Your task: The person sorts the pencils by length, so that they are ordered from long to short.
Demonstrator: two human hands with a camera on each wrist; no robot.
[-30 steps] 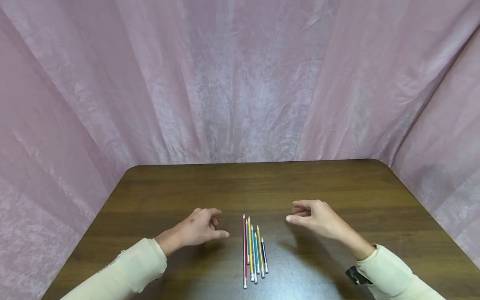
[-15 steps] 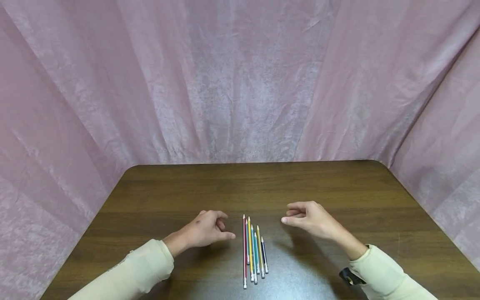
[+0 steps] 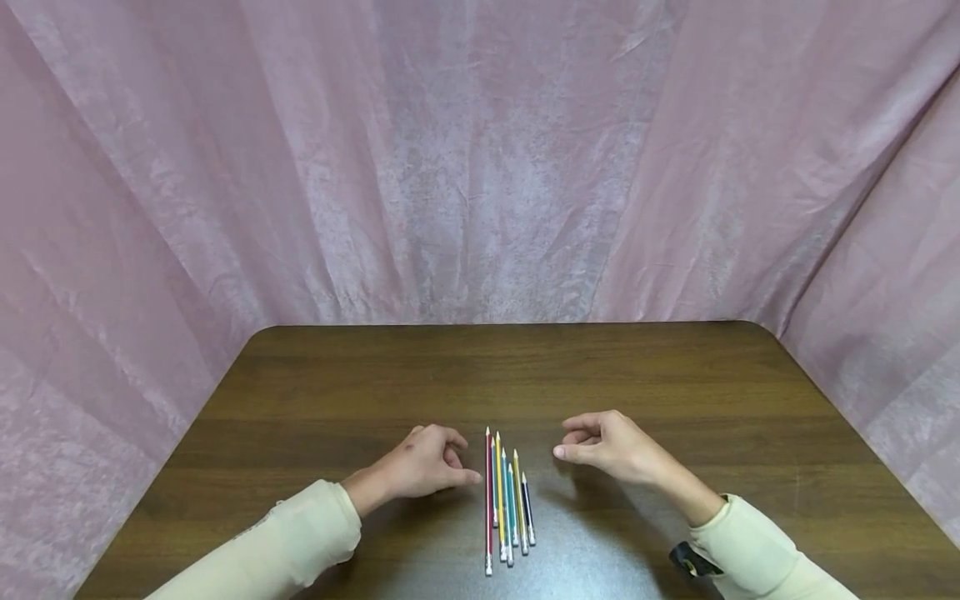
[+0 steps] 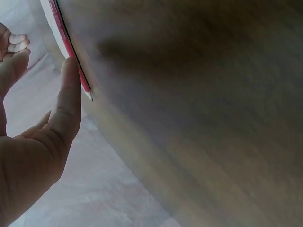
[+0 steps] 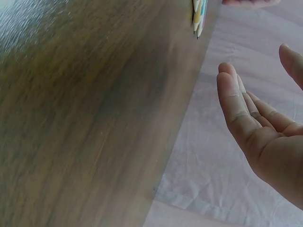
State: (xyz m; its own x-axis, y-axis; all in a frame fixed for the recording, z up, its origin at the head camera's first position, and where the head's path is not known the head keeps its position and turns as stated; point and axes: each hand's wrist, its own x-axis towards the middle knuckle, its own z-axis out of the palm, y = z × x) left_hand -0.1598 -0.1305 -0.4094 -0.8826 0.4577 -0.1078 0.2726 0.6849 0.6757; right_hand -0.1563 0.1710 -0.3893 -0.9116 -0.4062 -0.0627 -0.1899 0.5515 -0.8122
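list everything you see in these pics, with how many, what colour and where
pencils: at least seven (overlap hides the exact count), red, yellow, blue-green and dark, on the table between the hands, points away from the person
table: one, brown wood grain, under the pencils
curtain: number of panels unclear, pink, behind the table and at its sides
sleeves: two, pale cream, on the forearms
dark item: one, mostly black, at the right cuff
left hand: one, bare, left of the pencils, touch unclear
right hand: one, bare, right of the pencils, apart from them
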